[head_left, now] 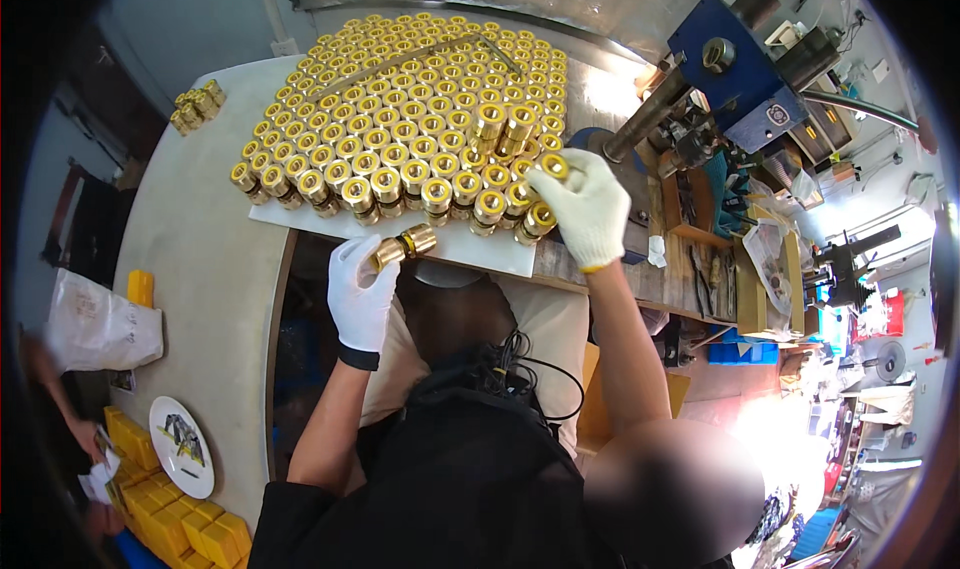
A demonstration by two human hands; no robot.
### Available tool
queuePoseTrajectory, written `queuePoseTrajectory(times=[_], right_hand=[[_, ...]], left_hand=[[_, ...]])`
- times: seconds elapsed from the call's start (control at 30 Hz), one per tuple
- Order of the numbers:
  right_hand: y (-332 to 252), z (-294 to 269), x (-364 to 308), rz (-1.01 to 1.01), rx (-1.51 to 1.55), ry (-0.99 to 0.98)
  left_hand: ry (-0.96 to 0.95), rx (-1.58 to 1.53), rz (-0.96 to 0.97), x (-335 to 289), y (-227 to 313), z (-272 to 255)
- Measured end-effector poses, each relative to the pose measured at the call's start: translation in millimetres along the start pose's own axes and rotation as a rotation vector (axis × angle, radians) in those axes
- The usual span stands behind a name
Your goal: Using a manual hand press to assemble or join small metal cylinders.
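My left hand (362,299), in a white knit glove with a dark cuff, is closed around a brass fitting (415,240). This fitting lies tilted sideways in the grip, just off the front edge of the white board (500,254). At the right front corner of the rows, my right hand (588,214), also gloved, has its fingers closed on another brass fitting (553,167) with a yellow-ringed opening. Beside both hands, many upright brass fittings (385,184) stand packed in rows on the board. A few (488,124) are stacked on top of others.
A thin metal angle bar (400,61) lies across the rows. To the right stands a blue press (735,64) on a wooden bench (650,279). At left are a small fitting cluster (198,106), a white plate (182,449), yellow boxes (180,519) and another person's hand (88,437).
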State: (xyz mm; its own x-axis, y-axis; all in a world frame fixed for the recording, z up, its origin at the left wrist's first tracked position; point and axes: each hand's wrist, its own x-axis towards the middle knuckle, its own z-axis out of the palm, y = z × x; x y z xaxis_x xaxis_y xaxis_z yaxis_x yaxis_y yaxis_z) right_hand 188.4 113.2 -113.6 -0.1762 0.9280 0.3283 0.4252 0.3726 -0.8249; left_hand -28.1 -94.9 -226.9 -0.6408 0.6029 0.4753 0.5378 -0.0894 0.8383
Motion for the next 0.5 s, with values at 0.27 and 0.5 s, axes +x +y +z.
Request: queuePoseTrajectory(times=[0.27,0.5], right_hand=[[-20.5,22.4,7.4,-0.014,-0.058,-0.067],[62.9,-47.2,-52.9,0.202,0.459,0.146]], left_hand=[[-0.034,-0.096,-0.02,2.6,46.5,-4.3],[-0.172,-0.074,0.17,30.2,98.1,39.6]])
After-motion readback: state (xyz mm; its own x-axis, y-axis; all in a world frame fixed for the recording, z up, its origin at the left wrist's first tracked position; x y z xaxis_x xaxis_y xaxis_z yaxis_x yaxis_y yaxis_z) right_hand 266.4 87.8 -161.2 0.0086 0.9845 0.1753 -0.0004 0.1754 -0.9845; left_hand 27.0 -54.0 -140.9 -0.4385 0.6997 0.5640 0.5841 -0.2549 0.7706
